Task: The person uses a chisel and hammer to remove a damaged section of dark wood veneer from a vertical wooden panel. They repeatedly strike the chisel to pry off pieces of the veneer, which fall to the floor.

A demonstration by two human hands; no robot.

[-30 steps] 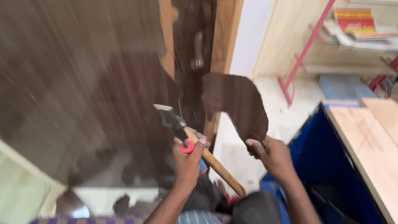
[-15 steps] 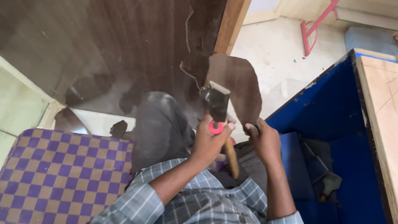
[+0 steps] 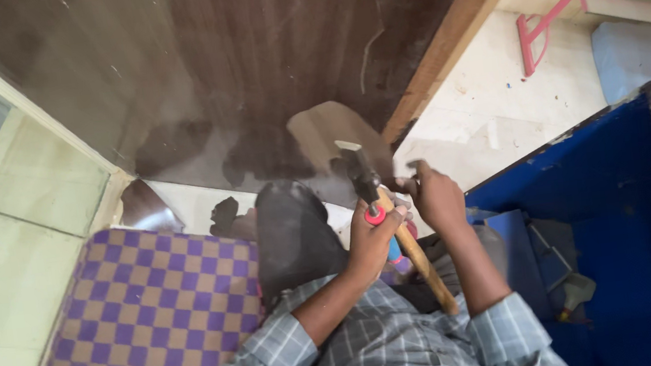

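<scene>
Lowered wooden-handled hammer [image 3: 393,224] beside curved laminate shard [image 3: 327,129].

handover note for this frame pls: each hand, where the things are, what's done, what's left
Left hand: gripping a wooden-handled hammer near its head, plus a red-and-blue handled tool; hammer head points up at the dark laminate panel.
Right hand: fingers pinched at the panel's lower edge; what they hold is too small to tell.
Things: a chipped piece of laminate sits just above the hammer head. The blue box is on the right with tools inside.
Done: laminate covers most of the panel.
Left: the broken patches along the lower edge look unfinished.
</scene>
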